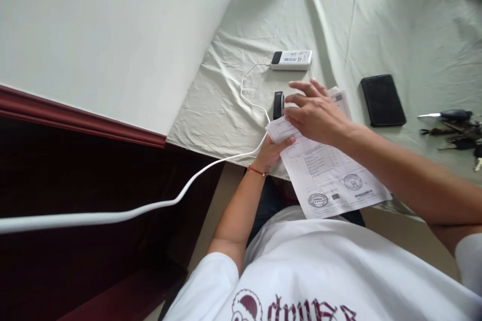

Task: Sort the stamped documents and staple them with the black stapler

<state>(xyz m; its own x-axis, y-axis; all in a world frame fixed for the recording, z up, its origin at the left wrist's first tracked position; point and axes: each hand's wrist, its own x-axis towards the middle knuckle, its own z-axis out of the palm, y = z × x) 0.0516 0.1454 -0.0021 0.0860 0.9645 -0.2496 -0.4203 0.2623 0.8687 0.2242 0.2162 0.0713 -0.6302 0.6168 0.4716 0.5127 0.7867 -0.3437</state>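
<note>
My left hand (271,154) grips the left edge of some printed papers (320,170), thumb on top and the other fingers underneath. The top sheet bears printed text and round or oval stamps. Over the far part of the papers lies my right hand (314,113), its fingers spread and stretched out. Its fingertips come close to a small black object (278,105) on the cloth; whether they touch it, I cannot tell. More paper shows from behind that hand, partly hidden by it.
A white power bank (291,60) with a thin cable lies farther back on the pale green tablecloth (263,25). To the right are a black phone (383,100), a screwdriver (454,115) and keys (465,140). A white cord (181,193) crosses at lower left.
</note>
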